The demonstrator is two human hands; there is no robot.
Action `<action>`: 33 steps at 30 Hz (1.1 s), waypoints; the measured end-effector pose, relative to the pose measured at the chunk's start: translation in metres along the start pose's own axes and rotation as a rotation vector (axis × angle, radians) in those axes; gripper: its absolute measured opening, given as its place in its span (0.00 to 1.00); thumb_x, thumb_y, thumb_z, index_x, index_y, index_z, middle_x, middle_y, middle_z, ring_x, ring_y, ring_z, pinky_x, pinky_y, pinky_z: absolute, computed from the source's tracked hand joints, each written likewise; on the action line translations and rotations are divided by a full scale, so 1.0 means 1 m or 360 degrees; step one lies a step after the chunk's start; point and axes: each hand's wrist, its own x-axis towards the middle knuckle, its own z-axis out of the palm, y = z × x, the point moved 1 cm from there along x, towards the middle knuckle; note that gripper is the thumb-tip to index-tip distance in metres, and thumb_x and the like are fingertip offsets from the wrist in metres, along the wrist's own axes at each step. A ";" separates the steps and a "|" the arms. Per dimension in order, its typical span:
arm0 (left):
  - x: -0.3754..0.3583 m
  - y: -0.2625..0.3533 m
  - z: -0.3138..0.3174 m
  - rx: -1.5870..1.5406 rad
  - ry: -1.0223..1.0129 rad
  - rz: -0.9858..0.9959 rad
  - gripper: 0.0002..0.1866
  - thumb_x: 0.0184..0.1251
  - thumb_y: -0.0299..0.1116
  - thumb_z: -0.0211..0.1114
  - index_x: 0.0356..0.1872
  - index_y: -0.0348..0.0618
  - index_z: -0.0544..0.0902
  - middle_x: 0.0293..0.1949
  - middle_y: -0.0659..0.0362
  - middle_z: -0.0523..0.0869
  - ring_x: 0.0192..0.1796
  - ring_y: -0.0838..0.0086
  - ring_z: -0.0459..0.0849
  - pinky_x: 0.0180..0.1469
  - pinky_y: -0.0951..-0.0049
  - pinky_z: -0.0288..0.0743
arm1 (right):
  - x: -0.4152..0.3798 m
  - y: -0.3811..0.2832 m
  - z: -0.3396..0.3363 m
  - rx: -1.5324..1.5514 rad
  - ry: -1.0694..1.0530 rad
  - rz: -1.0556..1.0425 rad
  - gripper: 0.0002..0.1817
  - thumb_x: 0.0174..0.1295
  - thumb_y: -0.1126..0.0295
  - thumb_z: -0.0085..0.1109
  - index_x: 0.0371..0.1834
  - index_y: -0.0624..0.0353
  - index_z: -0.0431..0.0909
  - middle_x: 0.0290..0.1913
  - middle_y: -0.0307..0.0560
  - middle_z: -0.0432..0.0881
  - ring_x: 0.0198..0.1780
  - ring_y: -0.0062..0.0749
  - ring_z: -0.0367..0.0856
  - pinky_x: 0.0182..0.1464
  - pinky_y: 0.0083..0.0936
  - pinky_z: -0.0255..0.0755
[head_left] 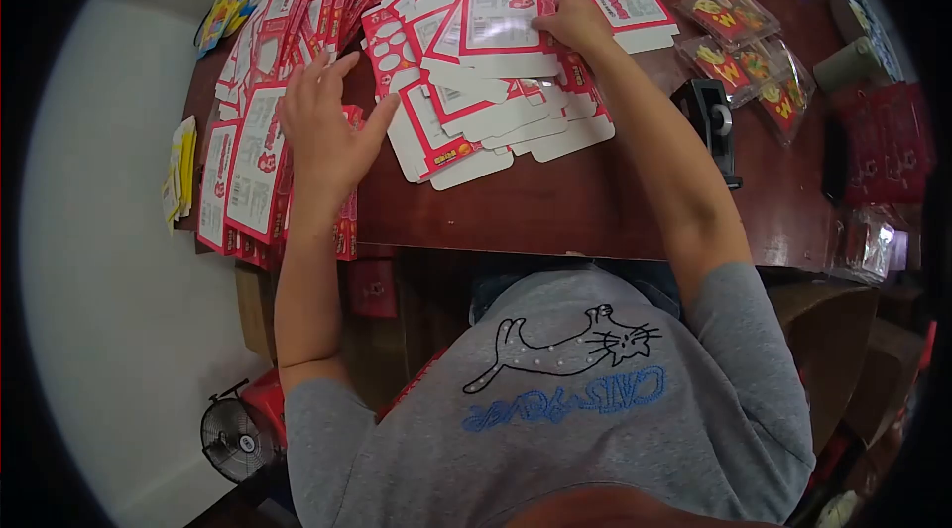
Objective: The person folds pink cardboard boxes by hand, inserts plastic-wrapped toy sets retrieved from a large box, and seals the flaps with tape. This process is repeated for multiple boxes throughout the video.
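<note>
My right hand (579,23) is closed on the right edge of a flat red-and-white printed carton (503,16), which lies on a loose heap of similar flat cartons (476,117). Its fingertips are partly hidden. Over the left side of the table, my left hand (329,126) has its fingers spread and holds nothing. Beneath and beside it are folded red-and-white boxes (256,166), leaning in overlapping rows. More boxes (327,2) stretch back toward the far left.
A black tape dispenser (709,126) stands right of my right forearm. Clear-wrapped red and yellow packs (734,42) lie behind it. Yellow packets (180,171) sit at the left edge. The table's front edge (555,252) is close to my body, and a fan (238,439) stands below left.
</note>
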 end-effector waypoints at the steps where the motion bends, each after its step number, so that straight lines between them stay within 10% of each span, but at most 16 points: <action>1: 0.001 0.011 0.007 -0.0198 0.0091 0.0025 0.36 0.57 0.51 0.77 0.64 0.47 0.77 0.69 0.48 0.71 0.74 0.47 0.64 0.75 0.44 0.53 | -0.010 0.004 -0.009 0.0117 -0.0041 -0.0059 0.30 0.56 0.51 0.70 0.53 0.64 0.82 0.48 0.52 0.88 0.45 0.49 0.88 0.51 0.44 0.79; 4: 0.003 0.046 0.026 -0.0526 0.0124 0.0021 0.41 0.57 0.47 0.79 0.68 0.42 0.72 0.68 0.47 0.72 0.74 0.49 0.64 0.75 0.46 0.57 | -0.074 0.036 -0.024 0.0860 -0.0119 -0.0198 0.19 0.62 0.61 0.69 0.48 0.65 0.82 0.42 0.46 0.88 0.42 0.29 0.88 0.45 0.30 0.80; 6: 0.003 0.067 0.050 -0.1693 0.0119 -0.0539 0.48 0.59 0.46 0.80 0.72 0.34 0.62 0.66 0.44 0.72 0.75 0.53 0.64 0.74 0.48 0.63 | -0.147 0.024 -0.047 0.1374 -0.0406 -0.0052 0.17 0.67 0.62 0.68 0.50 0.63 0.80 0.43 0.42 0.87 0.44 0.21 0.85 0.46 0.23 0.79; 10: -0.008 0.112 0.068 -0.3606 -0.0883 -0.1110 0.42 0.64 0.46 0.76 0.71 0.32 0.66 0.61 0.48 0.81 0.63 0.61 0.82 0.66 0.56 0.78 | -0.222 0.041 -0.052 0.1666 -0.0527 0.0089 0.16 0.70 0.63 0.66 0.53 0.62 0.78 0.45 0.42 0.87 0.45 0.21 0.85 0.50 0.21 0.79; 19: -0.047 0.160 0.061 -0.3873 -0.1162 -0.0884 0.37 0.65 0.42 0.76 0.68 0.30 0.71 0.58 0.44 0.83 0.56 0.61 0.87 0.57 0.61 0.86 | -0.267 0.063 -0.057 0.1570 -0.0211 0.0005 0.22 0.68 0.62 0.68 0.58 0.65 0.76 0.43 0.41 0.86 0.43 0.21 0.84 0.44 0.20 0.78; 25: -0.057 0.183 0.046 -0.2232 -0.0724 -0.0714 0.25 0.66 0.35 0.77 0.56 0.30 0.78 0.54 0.48 0.86 0.54 0.70 0.86 0.55 0.69 0.83 | -0.289 0.060 -0.045 0.1375 -0.0083 -0.0171 0.25 0.68 0.64 0.69 0.60 0.68 0.73 0.44 0.47 0.87 0.46 0.24 0.86 0.49 0.23 0.82; 33: -0.130 0.209 0.050 -0.3077 -0.1226 -0.1115 0.23 0.79 0.43 0.62 0.62 0.34 0.73 0.55 0.54 0.85 0.55 0.74 0.85 0.56 0.71 0.83 | -0.289 0.071 -0.046 0.1472 0.0167 -0.0217 0.30 0.70 0.65 0.67 0.69 0.65 0.66 0.54 0.56 0.84 0.54 0.29 0.85 0.51 0.26 0.82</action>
